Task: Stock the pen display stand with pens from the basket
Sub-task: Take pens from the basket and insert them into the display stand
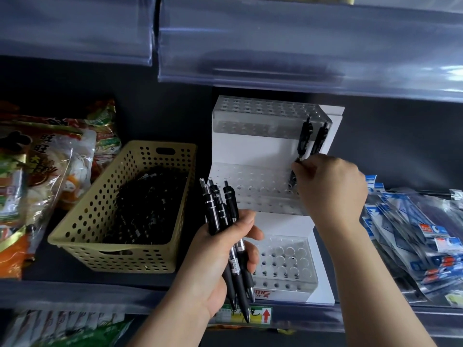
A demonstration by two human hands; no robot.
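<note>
A white three-tier pen display stand [253,149] with clear perforated tiers sits on the shelf. Two black pens [313,136] stand in the top tier at its right end. My right hand [330,186] pinches the top of a black pen [293,177] that stands in a hole at the right end of the middle tier. My left hand [225,261] grips a bundle of three black pens [220,209] in front of the stand, tips down. To the left, a tan perforated basket [100,211] holds several black pens [147,206].
Snack bags [47,166] lie left of the basket. Blue-and-white packaged items [411,236] lie right of the stand. A shelf with clear price-label strips [275,46] overhangs above. The shelf's front rail [250,315] carries a label with a red arrow.
</note>
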